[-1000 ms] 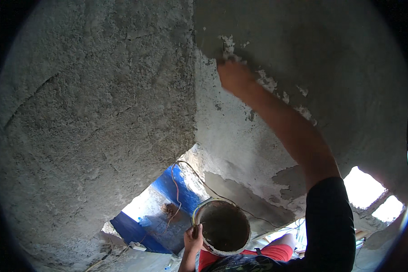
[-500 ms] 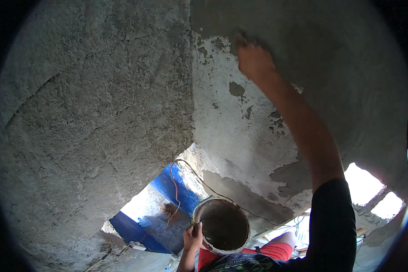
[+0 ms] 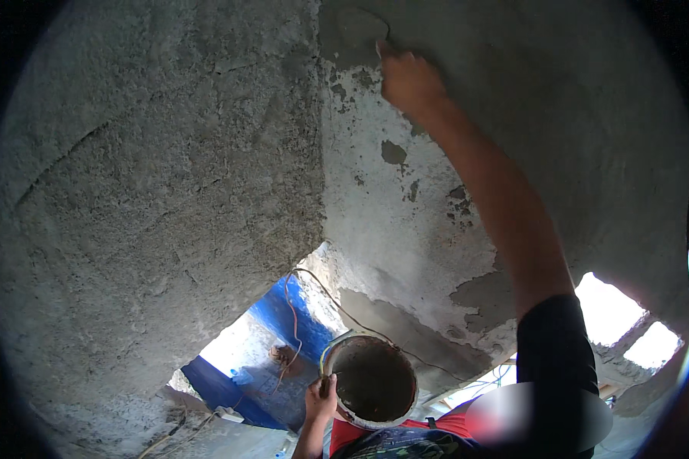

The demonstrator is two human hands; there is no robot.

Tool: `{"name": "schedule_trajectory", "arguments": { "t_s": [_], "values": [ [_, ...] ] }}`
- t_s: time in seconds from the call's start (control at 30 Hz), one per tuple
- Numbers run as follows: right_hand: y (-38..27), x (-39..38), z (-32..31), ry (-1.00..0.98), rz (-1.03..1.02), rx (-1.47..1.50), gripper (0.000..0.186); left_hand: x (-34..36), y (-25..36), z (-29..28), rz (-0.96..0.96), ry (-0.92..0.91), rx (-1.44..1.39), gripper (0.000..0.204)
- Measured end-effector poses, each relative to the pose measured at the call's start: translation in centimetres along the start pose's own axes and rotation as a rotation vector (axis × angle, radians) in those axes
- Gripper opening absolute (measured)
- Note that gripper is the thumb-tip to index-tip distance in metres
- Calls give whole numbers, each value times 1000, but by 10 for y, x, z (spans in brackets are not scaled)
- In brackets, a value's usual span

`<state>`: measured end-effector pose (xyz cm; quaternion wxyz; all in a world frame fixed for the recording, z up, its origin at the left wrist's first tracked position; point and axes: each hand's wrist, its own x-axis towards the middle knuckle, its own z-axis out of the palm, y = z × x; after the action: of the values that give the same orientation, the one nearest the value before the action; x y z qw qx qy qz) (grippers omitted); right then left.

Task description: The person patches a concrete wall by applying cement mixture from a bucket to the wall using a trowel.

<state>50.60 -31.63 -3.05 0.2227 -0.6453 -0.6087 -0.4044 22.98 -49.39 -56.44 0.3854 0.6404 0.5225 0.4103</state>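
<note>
Gripping a bucket (image 3: 383, 423), the left hand (image 3: 321, 397) is well apart from the right hand (image 3: 412, 79), curled by the gray wall (image 3: 513, 92), its hold unclear.

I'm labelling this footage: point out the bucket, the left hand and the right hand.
Bucket (image 3: 375, 424), head view: lower edge of its rim.
Left hand (image 3: 321, 398), head view: middle of the hand.
Right hand (image 3: 413, 81), head view: middle of the hand.
</note>
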Motion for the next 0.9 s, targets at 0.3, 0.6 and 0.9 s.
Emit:
{"name": "schedule_trajectory", "arguments": {
  "t_s": [0.3, 0.6, 0.9],
  "values": [
    [-34, -161, 101, -72, -27, 40, 49, -6, 4, -6, -36, 41, 1, 45],
    [-19, -442, 120, -524, 358, 277, 72, -18, -25, -20, 178, 48, 87, 36],
    [-20, -309, 97, 184, 347, 474, 57, -9, 5, 4, -33, 12, 8, 43]
  ]
}}
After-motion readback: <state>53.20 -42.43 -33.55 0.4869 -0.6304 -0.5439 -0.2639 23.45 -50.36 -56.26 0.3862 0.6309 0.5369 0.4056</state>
